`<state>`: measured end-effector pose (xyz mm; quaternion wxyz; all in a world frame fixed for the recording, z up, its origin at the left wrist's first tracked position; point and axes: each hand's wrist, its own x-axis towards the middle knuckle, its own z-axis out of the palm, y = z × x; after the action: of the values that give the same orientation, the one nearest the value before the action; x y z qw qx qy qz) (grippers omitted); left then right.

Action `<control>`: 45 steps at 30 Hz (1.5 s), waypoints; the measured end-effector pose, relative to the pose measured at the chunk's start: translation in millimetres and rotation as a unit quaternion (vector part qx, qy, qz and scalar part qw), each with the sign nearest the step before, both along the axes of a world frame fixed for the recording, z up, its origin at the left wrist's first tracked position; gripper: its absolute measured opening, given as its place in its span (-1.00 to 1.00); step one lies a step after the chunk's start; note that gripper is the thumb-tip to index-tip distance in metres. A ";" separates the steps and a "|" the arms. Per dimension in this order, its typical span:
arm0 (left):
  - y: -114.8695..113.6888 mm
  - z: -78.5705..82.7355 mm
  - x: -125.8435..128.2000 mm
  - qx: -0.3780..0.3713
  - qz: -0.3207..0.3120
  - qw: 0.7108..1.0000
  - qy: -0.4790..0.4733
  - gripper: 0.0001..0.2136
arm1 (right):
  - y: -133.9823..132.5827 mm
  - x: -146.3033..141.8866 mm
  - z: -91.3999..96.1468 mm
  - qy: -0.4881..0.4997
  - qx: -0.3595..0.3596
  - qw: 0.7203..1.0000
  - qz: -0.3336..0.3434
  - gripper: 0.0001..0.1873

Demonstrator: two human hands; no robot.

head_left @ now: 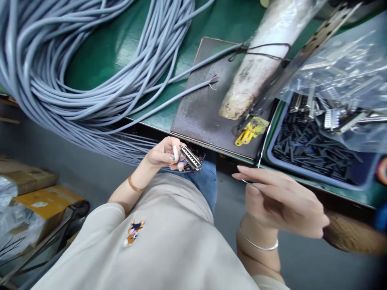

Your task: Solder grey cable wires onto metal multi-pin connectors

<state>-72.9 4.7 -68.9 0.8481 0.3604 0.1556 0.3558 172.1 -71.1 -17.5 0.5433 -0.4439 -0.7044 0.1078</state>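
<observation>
My left hand (pixel 165 153) is closed round a metal-shelled multi-pin connector (pixel 191 158), just off the near edge of the bench. Thin coloured wires (pixel 173 162) show between its fingers, and the connector's long row of contacts faces up. To the right, my right hand (pixel 281 197) pinches a thin silvery wire (pixel 261 151) between thumb and fingers. One stretch of that wire rises toward the bench edge, and a short tip pokes out past the fingertips. A wide gap separates this hand from the connector. The grey cable (pixel 169 105) with stripped coloured ends lies above my left hand.
Big coils of grey cable (pixel 99 100) cover the bench's left side. A dark board (pixel 208 117) carries a wrapped white roll (pixel 256 68) and a yellow-handled tool (pixel 249 133). At right, a blue tray (pixel 317 175) holds black pieces and connectors under plastic bags. Cardboard boxes (pixel 45 205) stand lower left.
</observation>
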 end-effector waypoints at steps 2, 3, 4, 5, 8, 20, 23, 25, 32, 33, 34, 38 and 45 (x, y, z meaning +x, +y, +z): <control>-1.8 -6.8 -5.1 0.000 -0.016 1.000 0.008 -0.47 | 2.6 -2.6 -2.5 -0.001 0.050 0.998 0.028 -0.76; -2.9 -9.2 -6.6 0.002 -0.027 1.000 0.012 -0.47 | 3.9 -4.1 -2.7 -0.005 0.078 0.996 0.040 -0.76; -3.9 -11.1 -7.5 0.005 -0.036 0.999 0.014 -0.48 | 5.0 -5.4 -2.2 -0.011 0.081 0.996 0.044 -0.76; -4.6 -12.5 -7.8 0.009 -0.043 0.999 0.017 -0.48 | 5.9 -6.6 -1.1 -0.015 0.081 0.996 0.044 -0.76; -4.7 -14.3 -6.7 0.034 -0.044 0.998 0.002 -0.47 | 6.4 -9.5 3.7 -0.029 0.063 0.997 0.036 -0.75; -8.1 28.0 -10.7 0.320 -0.025 0.943 0.085 -0.91 | 4.2 -13.6 1.9 -0.035 0.047 0.998 -0.001 -0.84; -12.6 38.5 -4.9 0.396 0.045 0.913 0.085 -0.78 | 4.2 -13.8 0.9 -0.046 0.062 0.997 -0.017 -0.86; -14.2 40.3 -0.1 0.418 0.077 0.900 0.094 -0.80 | 3.6 -13.6 0.3 -0.048 0.067 0.996 -0.024 -0.86; -13.8 37.9 6.2 0.444 0.105 0.883 0.109 -0.89 | 0.9 -13.2 -1.8 -0.041 0.064 0.996 -0.037 -0.87; -14.1 37.7 6.0 0.441 0.103 0.885 0.111 -0.89 | 0.8 -13.3 -2.0 -0.040 0.063 0.996 -0.039 -0.87; -14.7 37.5 5.9 0.437 0.101 0.886 0.114 -0.90 | 0.8 -13.6 -2.3 -0.039 0.063 0.997 -0.038 -0.88; -20.8 37.8 9.3 0.374 0.124 0.906 0.157 -0.94 | 0.9 -14.6 -4.5 -0.030 0.067 0.997 -0.039 -0.87; -29.4 44.7 27.4 0.143 0.168 0.958 0.184 -0.84 | -2.8 -15.1 -8.0 -0.007 0.063 0.997 -0.046 -0.82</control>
<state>-45.5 -24.6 -24.2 0.6727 0.5057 0.3143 0.4393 157.1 -73.9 -25.6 0.5693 -0.4413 -0.6928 0.0353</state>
